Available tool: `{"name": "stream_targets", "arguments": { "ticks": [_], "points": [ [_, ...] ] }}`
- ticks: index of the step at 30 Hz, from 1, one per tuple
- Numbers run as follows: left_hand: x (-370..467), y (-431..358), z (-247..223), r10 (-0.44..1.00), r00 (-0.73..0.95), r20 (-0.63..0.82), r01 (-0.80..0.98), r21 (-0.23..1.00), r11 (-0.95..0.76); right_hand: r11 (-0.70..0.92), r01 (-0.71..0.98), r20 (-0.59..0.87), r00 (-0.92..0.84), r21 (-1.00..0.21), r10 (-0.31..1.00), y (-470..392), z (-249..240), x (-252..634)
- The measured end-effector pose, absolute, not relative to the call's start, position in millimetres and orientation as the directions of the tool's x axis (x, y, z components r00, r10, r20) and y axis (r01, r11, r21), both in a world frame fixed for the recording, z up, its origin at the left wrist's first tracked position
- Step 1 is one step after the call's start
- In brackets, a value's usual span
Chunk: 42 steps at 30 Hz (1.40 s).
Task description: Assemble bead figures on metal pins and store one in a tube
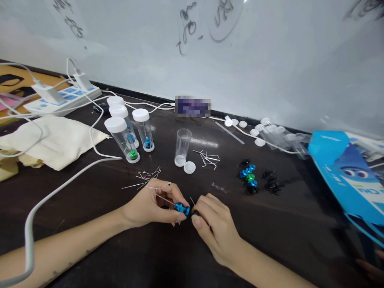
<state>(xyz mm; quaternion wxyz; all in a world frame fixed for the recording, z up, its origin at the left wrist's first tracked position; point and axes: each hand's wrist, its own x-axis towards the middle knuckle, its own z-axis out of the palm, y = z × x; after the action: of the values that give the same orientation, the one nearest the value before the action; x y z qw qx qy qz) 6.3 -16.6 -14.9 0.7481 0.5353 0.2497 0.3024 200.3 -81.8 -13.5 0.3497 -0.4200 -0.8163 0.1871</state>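
Observation:
Between the thumb and fingers of my left hand is a blue metal spool-like piece. A thin metal rod runs from it back toward the wrist, and a thin wire with a small bead-like end shows above the fingers. My right hand pinches a small black ring-like piece, close beside the blue piece's right end. Whether the two pieces touch I cannot tell. A thin pin sticks up at the right fingertips. Several thin wires lie just beyond my left hand.
Capped clear tubes with blue or green pieces stand back left. An uncapped tube stands mid-table beside a white cap and bent metal keys. To the right lie blue and green pieces, black parts and a blue bag. A white cable crosses the left.

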Motion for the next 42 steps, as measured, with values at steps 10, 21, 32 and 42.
{"name": "stream_targets", "arguments": {
  "ticks": [10, 21, 32, 42],
  "points": [
    [3.6, -14.2, -17.2, 0.728, 0.684, -0.046, -0.227, 0.935, 0.272, 0.576, 0.543, 0.459, -0.350, -0.611, 0.817, -83.2, -12.6, 200.2],
    [3.2, -14.4, -16.9, 0.729, 0.683, -0.043, -0.214, 0.943, 0.256, 0.556, 0.527, 0.436, -0.345, -0.643, 0.831, -82.4, -11.7, 201.1],
    [3.6, -12.4, -17.4, 0.736, 0.675, -0.047, -0.203, 0.948, 0.246, 0.563, 0.535, 0.485, -0.295, -0.631, 0.824, -81.0, -14.1, 199.7],
    [3.9, -12.8, -14.8, 0.741, 0.669, -0.049, -0.187, 0.955, 0.232, 0.560, 0.537, 0.468, -0.312, -0.631, 0.827, -83.1, -13.7, 200.3]
  ]
}}
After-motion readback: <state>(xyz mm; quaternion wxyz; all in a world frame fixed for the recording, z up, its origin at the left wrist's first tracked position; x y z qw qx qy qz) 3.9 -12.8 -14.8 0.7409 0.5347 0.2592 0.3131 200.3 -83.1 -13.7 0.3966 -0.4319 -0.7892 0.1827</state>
